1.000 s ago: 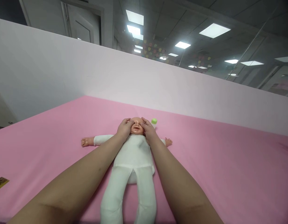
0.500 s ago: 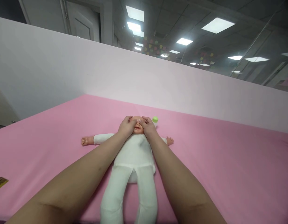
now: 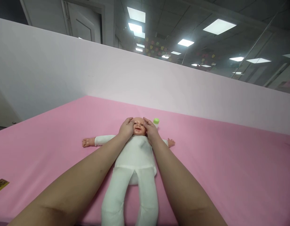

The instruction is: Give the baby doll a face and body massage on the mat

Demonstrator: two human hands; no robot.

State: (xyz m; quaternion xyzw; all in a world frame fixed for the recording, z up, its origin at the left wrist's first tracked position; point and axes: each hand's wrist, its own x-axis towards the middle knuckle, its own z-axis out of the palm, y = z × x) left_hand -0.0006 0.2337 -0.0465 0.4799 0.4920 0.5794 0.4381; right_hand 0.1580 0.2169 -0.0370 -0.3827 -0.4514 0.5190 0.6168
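Note:
A baby doll (image 3: 135, 152) with a white cloth body lies on its back on a pink surface, arms spread and legs toward me. My left hand (image 3: 127, 128) is wrapped round the left side of its head, the thumb at the edge of the face. On the other side, my right hand (image 3: 150, 128) holds the head the same way, thumb beside the eye. The doll's eyes, nose and mouth show between my hands. My fingers at the sides of the head are partly hidden.
A bottle with a green cap (image 3: 156, 121) is just behind my right hand. The pink surface (image 3: 217, 157) ends at a pale wall panel (image 3: 159, 84). A yellow-and-brown patterned piece (image 3: 0, 185) lies at the far left.
Both thumbs have moved outward from the middle of the doll's face to its sides, uncovering the eyes. The doll's body has stayed in place.

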